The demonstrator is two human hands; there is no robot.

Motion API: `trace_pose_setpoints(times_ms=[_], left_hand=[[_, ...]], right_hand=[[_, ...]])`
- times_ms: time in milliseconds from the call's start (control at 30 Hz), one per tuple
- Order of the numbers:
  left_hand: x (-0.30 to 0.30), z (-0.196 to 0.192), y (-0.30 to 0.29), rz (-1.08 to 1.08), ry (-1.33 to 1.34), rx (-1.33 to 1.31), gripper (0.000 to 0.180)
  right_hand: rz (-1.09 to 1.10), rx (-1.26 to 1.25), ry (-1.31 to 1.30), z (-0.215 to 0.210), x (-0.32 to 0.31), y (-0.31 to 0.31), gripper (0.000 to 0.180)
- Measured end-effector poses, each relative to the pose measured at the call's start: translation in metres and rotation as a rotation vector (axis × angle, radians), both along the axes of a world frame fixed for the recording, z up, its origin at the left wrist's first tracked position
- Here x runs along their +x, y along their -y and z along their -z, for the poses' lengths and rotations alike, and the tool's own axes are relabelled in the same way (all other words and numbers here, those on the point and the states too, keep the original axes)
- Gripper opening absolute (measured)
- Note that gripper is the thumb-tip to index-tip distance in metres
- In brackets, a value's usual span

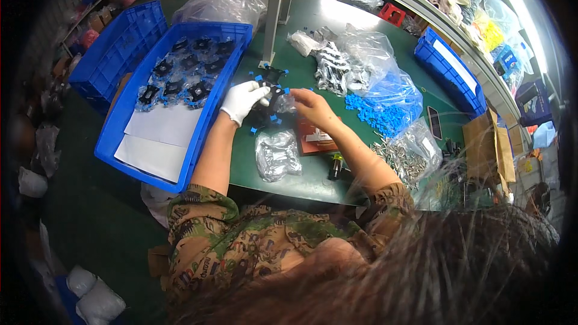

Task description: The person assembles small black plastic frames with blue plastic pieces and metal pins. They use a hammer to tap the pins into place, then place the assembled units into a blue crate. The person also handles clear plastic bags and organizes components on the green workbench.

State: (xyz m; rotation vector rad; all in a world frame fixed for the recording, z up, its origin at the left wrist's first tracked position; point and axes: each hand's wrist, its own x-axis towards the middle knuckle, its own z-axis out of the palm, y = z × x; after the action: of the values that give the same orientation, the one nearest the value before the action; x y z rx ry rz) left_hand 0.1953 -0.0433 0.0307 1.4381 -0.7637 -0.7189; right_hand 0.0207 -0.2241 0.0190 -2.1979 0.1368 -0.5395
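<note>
My left hand [242, 101], in a white glove, is closed on a black bracket [274, 94] with blue end pieces, above the green table. My bare right hand [314, 110] has its fingers pinched together at the bracket's right side, close to a piece of clear plastic [285, 104]. Whatever lies between those fingertips is too small to make out. Just beyond, another black part with blue tips [274, 74] shows by the post's foot. Nearer me lies a clear plastic bag of pale parts [277, 155], beside a reddish-brown printed sheet or box [315, 138].
A blue crate [114, 144] at left holds several bagged black brackets over white sheets. Blue clips [379, 111], metal screws [402, 159] and silvery parts [334, 66] lie at right. A metal post [274, 24] rises behind my hands. A phone [434, 123] lies farther right.
</note>
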Motion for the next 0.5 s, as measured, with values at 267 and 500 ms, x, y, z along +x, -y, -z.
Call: trace_pose_setpoints(times_ms=[267, 500], left_hand=[[0.001, 0.026, -0.067, -0.25, -0.182, -0.041, 0.015], [-0.03, -0.016, -0.088, -0.17, -0.348, -0.208, 0.024]], right_hand=[[-0.03, -0.775, -0.02, -0.03, 0.004, -0.044, 0.038], [-0.115, -0.89, -0.084, -0.011, 0.01, -0.05, 0.036]])
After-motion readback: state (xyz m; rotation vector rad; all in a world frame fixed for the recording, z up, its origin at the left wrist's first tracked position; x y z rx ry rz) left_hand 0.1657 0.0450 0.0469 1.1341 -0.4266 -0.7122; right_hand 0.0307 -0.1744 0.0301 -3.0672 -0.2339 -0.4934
